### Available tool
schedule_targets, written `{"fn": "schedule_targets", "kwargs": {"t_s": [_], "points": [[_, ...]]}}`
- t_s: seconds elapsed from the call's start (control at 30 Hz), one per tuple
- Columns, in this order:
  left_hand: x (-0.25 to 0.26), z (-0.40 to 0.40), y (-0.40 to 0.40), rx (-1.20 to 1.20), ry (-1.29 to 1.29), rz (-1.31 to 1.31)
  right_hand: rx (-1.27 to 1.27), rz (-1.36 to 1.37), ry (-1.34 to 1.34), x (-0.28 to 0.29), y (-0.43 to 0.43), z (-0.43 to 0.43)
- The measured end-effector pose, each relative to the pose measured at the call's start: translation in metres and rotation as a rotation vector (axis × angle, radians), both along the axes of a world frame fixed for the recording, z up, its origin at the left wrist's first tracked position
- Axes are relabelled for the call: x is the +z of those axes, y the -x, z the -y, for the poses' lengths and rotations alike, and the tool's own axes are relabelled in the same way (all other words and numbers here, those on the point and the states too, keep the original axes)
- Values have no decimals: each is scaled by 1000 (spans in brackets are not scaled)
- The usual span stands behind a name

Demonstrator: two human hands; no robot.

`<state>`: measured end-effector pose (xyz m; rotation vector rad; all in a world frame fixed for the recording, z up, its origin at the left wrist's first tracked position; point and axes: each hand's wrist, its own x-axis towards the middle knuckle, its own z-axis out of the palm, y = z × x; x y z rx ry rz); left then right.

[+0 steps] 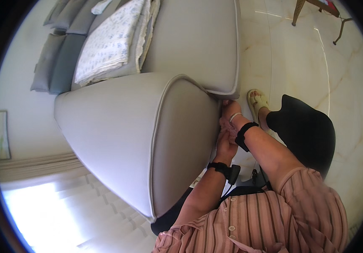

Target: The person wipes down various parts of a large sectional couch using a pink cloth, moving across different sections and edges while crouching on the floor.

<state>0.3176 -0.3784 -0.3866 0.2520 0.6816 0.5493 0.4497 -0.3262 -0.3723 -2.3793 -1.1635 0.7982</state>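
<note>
Both my hands are low beside the front of a grey sofa armrest. A fluffy pink cloth lies between them against the armrest's lower side. My left hand touches the cloth's near end, its fingers partly hidden in the pile. Farther along, my right hand reaches to the corner where armrest and seat meet; its fingertips are mostly hidden. A bracelet circles my right wrist, and both forearms wear black straps.
A folded floral cover lies on the sofa seat, near grey cushions. My sandalled foot stands on the marble-look floor. A piece of furniture with brown legs stands at the upper right. Curtains hang at the lower left.
</note>
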Motion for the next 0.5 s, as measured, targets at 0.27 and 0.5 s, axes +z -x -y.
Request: {"fn": "schedule_targets", "kwargs": {"t_s": [0.27, 0.5], "points": [[42, 13, 22, 75, 117, -162, -233, -271, -201, 26, 18, 3], [104, 20, 21, 39, -84, -137, -138, -230, -285, 12, -7, 13]]}}
